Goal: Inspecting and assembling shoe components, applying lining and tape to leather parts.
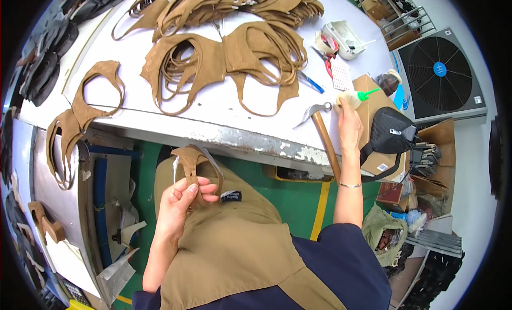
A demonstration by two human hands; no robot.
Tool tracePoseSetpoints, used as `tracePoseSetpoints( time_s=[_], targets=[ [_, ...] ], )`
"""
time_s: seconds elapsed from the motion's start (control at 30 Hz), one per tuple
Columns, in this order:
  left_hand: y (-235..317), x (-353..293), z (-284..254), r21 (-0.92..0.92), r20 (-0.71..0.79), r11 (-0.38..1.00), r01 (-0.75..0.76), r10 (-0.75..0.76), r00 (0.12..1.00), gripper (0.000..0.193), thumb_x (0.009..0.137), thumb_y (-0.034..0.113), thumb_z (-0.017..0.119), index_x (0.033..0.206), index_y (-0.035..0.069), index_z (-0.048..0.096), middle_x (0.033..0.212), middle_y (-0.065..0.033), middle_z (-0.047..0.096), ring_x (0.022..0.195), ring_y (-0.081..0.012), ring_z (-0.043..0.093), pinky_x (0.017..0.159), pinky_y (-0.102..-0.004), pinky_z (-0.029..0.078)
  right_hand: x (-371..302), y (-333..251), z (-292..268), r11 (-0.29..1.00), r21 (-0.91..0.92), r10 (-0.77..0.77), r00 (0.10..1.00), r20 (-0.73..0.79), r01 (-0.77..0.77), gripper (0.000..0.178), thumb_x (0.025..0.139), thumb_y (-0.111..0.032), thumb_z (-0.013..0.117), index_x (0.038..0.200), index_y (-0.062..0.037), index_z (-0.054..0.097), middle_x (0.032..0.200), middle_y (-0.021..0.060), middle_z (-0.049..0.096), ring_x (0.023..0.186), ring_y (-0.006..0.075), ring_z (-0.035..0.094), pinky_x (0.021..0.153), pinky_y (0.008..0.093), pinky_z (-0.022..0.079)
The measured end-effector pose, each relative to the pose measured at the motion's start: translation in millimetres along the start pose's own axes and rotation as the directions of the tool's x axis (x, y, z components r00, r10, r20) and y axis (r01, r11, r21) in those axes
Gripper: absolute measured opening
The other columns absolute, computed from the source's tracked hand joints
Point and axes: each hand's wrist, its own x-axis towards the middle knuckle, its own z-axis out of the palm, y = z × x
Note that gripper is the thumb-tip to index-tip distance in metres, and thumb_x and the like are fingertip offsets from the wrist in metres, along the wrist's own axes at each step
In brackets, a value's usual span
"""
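Observation:
My left hand (pixel 178 203) pinches a brown leather shoe upper (pixel 186 157), a strappy cut piece with an open loop, over my lap. At the table's right side, my right hand (pixel 349 126) is closed around a squeeze bottle (pixel 353 98) with a green nozzle that points to the right. A hammer (pixel 324 136) with a wooden handle lies just left of that hand, its handle reaching past the table edge. Stacks of similar brown uppers (pixel 210 70) lie on the white table (pixel 213 104). Another joined pair of uppers (pixel 88 110) hangs over the left edge.
A blue pen (pixel 312 83), a tape roll (pixel 325 43) and a white tray (pixel 344 40) sit at the table's back right. A cardboard box (pixel 368 123) carries a black bag (pixel 392 129). A big fan (pixel 440 70) stands beyond. Black shoe parts (pixel 45 62) line the far left.

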Motion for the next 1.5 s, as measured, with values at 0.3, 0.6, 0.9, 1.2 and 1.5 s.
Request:
tracePoseSetpoints(
  time_s=[0.3,0.6,0.9,1.2,1.5],
  targets=[
    [9.3,11.0,1.5,0.028,0.016,1.000,-0.012,0.012,1.000,0.026,0.099,0.016,0.053,0.113,-0.004,0.061,0.102,-0.0160,0.070,0.085,-0.0229,0.070,0.081,-0.0326,0.054,24.8,-31.1,-7.4,0.972,0.125,0.206,0.977,-0.049,-0.199,0.018,0.090,-0.014,0.057,0.101,-0.0037,0.068,0.090,0.0172,0.066,0.082,0.0342,0.064,0.077,0.0452,0.050],
    [11.8,12.7,1.9,0.003,-0.012,1.000,0.025,-0.025,1.000,0.025,0.099,0.014,0.051,0.113,-0.004,0.060,0.103,-0.0167,0.070,0.087,-0.0232,0.069,0.083,-0.0335,0.054,196.5,0.0,90.4,0.970,0.220,-0.057,0.973,-0.223,0.107,0.025,0.088,-0.009,0.055,0.109,-0.0051,0.066,0.113,0.0193,0.063,0.102,0.0379,0.061,0.088,0.0452,0.048],
    [4.6,-4.0,1.2,-0.057,-0.075,0.996,0.069,-0.073,0.995,0.023,0.101,0.013,0.048,0.113,-0.003,0.059,0.104,-0.0164,0.069,0.090,-0.0234,0.069,0.086,-0.0343,0.053,225.5,5.0,59.2,0.791,0.609,0.275,0.921,-0.277,-0.053,0.019,0.088,-0.016,0.065,0.099,-0.0016,0.070,0.091,0.0146,0.070,0.079,0.0256,0.065,0.071,0.0343,0.049],
    [-1.7,13.8,0.5,-0.187,-0.043,0.979,-0.082,0.075,0.996,0.022,0.098,0.018,0.054,0.114,0.002,0.056,0.083,-0.0044,0.060,0.066,-0.0119,0.051,0.081,-0.0342,0.052,26.2,-132.5,-67.1,0.276,0.953,-0.511,0.820,0.257,-0.126,0.015,0.093,-0.013,0.062,0.094,0.0019,0.067,0.076,-0.0021,0.055,0.073,0.0079,0.047,0.066,0.0232,0.038],
    [11.9,4.7,12.0,-0.111,-0.059,0.994,-0.025,0.019,0.998,0.033,0.092,0.021,0.066,0.116,0.000,0.056,0.085,-0.0018,0.059,0.070,-0.0074,0.051,0.079,-0.0285,0.051,-34.0,-201.8,-64.0,0.301,0.953,-0.761,0.606,0.230,0.017,0.014,0.089,-0.014,0.067,0.089,0.0006,0.069,0.071,0.0035,0.054,0.075,0.0142,0.047,0.068,0.0274,0.039]
  ],
)
